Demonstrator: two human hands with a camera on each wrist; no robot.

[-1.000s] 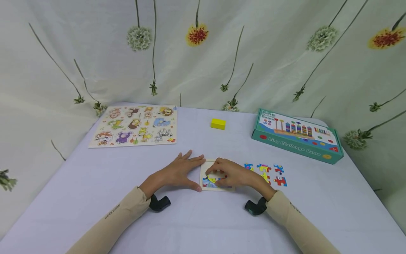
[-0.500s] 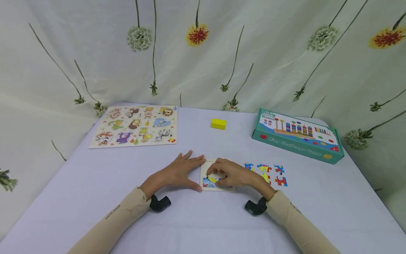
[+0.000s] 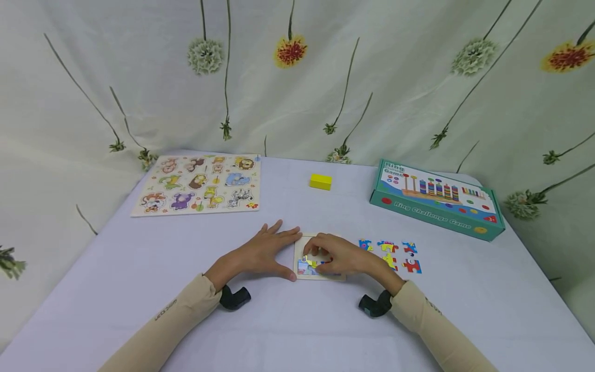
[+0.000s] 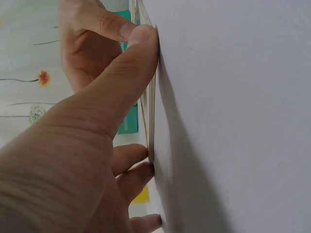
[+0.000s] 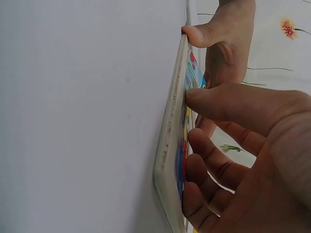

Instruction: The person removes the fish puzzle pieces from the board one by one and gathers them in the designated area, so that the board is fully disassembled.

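A small wooden jigsaw board [image 3: 302, 242] lies between the hands, with blue and yellow puzzle pieces [image 3: 304, 267] along its lower part. Outstretched, my left hand [image 3: 265, 252] touches the board's left side, thumb at the near corner and index finger at the far corner. Over the board, my right hand [image 3: 343, 254] has bent fingers, thumb and index at a puzzle piece on the lower part. In the right wrist view the thumb [image 5: 214, 101] and curled fingertips touch the board's coloured face [image 5: 194, 70]. The hand partly hides the piece.
Several loose jigsaw pieces [image 3: 389, 253] lie right of the board, partly behind the right wrist. Farther back are an animal puzzle board [image 3: 197, 183], a yellow block [image 3: 321, 182] and a green Ring Challenge Game box [image 3: 437, 199]. A flowered cloth [image 3: 297, 103] hangs behind the table.
Both hands stay almost still. My right index finger and thumb shift slightly at the piece, and the coloured pieces at the board's lower left look paler and shinier now.
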